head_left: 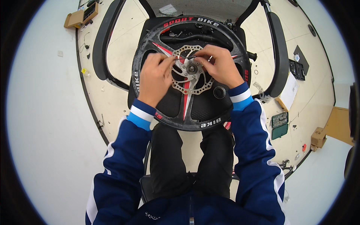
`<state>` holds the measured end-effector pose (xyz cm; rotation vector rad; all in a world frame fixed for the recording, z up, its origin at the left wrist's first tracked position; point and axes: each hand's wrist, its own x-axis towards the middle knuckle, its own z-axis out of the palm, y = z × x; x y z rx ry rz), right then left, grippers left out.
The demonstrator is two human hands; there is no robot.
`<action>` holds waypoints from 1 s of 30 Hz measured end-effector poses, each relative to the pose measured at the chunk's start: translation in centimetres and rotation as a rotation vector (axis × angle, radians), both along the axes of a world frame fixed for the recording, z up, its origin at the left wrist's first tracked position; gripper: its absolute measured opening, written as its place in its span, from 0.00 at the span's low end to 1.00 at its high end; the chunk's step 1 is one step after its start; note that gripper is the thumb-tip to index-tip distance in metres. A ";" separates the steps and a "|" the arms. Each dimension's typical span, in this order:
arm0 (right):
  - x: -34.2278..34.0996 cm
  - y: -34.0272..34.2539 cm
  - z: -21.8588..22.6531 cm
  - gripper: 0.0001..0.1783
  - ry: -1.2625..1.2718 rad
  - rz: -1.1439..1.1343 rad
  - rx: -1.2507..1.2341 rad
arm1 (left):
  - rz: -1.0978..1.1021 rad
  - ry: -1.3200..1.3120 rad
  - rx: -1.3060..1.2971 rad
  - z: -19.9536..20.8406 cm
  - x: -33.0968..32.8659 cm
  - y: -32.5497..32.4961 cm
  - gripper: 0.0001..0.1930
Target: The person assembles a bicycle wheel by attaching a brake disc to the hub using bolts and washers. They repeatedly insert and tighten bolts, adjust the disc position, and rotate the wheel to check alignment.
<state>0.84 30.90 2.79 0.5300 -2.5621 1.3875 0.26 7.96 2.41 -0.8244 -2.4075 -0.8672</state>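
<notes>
A black bicycle wheel (167,119) with red-marked spokes lies flat on the seat of a black office chair. At its middle a silver disc brake rotor (181,87) surrounds the hub (192,69). Above the rotor, my left hand (157,73) and my right hand (217,63) pinch the two ends of a thin dark strip (185,57), too small to name surely. Both hands have their fingers closed on it. A dark ring (219,92) sits just right of the rotor, below my right hand.
Black armrests (103,45) rise on both sides of the wheel. Behind the rotor lie a dark tube (191,39) and small metal parts. On the floor at right are an open green case (279,131), a black tool case (297,70) and a cardboard box (318,137); another box (77,18) stands far left.
</notes>
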 end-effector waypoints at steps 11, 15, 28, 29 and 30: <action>-2.3 2.8 -1.7 0.18 -0.138 -0.210 0.098 | 0.273 -0.549 0.470 -0.5 3.2 -1.4 0.10; -2.5 2.8 -2.3 0.18 -0.327 -0.192 0.018 | 0.438 -1.007 1.248 -2.5 7.5 0.8 0.18; -1.5 2.3 0.6 0.17 -0.243 -0.309 0.102 | 0.294 -1.037 1.158 -3.0 3.9 2.2 0.10; -1.0 2.2 1.0 0.18 -0.220 -0.334 0.107 | 0.281 -1.029 1.149 -2.4 3.3 2.0 0.11; -0.5 2.0 1.1 0.18 -0.244 -0.365 0.080 | 0.266 -1.027 1.140 -2.0 2.7 1.8 0.11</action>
